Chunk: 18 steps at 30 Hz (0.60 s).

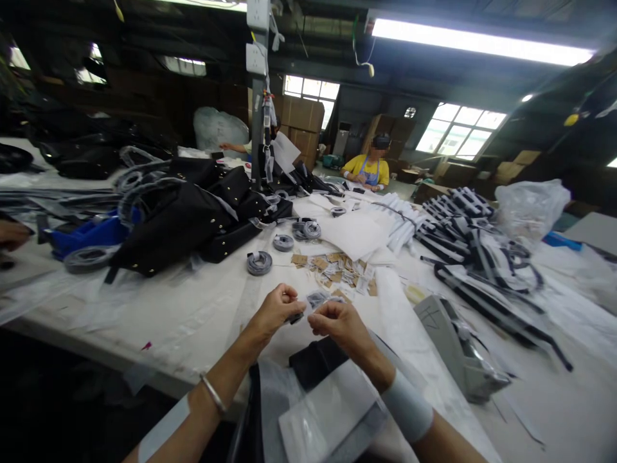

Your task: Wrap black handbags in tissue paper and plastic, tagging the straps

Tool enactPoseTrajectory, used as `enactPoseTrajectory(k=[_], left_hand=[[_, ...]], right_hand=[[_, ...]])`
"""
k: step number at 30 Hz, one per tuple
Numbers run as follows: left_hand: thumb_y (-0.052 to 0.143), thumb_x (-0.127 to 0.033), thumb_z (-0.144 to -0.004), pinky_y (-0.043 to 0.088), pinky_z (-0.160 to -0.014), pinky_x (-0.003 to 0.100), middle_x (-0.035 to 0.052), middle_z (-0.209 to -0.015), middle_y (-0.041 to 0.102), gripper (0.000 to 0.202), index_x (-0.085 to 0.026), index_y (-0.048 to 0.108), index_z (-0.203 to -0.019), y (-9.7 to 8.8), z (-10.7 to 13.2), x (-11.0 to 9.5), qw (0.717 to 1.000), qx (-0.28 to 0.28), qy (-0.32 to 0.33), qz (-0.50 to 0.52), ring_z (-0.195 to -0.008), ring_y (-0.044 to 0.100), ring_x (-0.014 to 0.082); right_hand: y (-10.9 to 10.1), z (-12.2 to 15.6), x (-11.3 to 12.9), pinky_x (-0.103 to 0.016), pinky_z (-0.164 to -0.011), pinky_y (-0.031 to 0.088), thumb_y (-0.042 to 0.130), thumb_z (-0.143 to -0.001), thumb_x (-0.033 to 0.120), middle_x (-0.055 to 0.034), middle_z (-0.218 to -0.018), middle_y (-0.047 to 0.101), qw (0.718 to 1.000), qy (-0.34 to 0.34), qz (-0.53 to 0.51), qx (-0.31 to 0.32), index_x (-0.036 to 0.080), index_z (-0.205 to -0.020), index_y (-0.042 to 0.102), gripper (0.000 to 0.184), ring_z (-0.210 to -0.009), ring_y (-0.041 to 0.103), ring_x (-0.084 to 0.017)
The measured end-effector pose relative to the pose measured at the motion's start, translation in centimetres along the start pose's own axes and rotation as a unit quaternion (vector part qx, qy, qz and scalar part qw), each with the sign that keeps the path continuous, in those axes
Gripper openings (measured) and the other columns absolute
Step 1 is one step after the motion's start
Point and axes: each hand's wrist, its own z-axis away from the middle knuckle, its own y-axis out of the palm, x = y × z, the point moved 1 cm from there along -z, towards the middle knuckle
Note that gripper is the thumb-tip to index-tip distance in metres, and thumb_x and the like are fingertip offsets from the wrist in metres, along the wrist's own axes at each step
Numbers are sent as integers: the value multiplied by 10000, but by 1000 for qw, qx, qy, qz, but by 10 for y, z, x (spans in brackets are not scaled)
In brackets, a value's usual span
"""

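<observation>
My left hand (277, 312) pinches a small dark piece (295, 317) whose kind is unclear. Close beside it, my right hand (335, 321) has thumb and fingertips pressed together; whatever they hold is too small to make out. Below the hands, at the table's near edge, lies a black fabric item (318, 360) with a clear-wrapped white sheet (332, 408) on it. Just beyond my fingers are a grey wrapped coil (317, 298) and a spread of small brown and white tags (344, 270).
Black bags (168, 225) and a blue bin (89, 236) fill the left side. Several grey coils (259, 263) lie mid-table. To the right stand a tape dispenser (460, 347) and piled black-and-white straps (486, 257). A person in yellow (369, 170) sits across; another person's hand (13, 233) shows far left.
</observation>
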Motion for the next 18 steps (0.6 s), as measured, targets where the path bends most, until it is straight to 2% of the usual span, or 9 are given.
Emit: enactPoseTrajectory(k=[4,10,16,18], left_hand=[[802,-338,-575,363,-532,229,-51,-647,565,437,-181,506,-854,-2,1,2,1000,8,-7,16,-543,505,96],[796,-351,-591,385,-550,243,-17,-664,616,460,-158,530,-912,-8,-3,4,998,38,-36,44,-567,542,117],[794,-377,-602,390,-566,255,-1,-666,627,435,-151,565,-895,-7,-8,5,997,43,-46,50,-571,550,128],[784,-394,-606,397,-578,261,12,-689,637,428,-151,573,-888,-8,-10,6,996,47,-52,51,-588,563,139]], right_hand=[[1,-15,-16,-265,-499,426,788,-682,520,-16,-538,653,1000,15,6,-25,177,-583,666,377,-495,573,-152],[5,-18,-20,-272,-569,495,829,-636,485,-13,-600,686,998,46,-48,6,162,-673,677,359,-565,643,-164],[10,-23,-21,-293,-506,515,874,-522,471,16,-567,657,992,73,-82,-69,193,-795,530,520,-524,664,-205],[12,-23,-22,-298,-481,508,864,-540,454,33,-538,638,991,62,-75,-91,221,-822,465,541,-503,661,-219]])
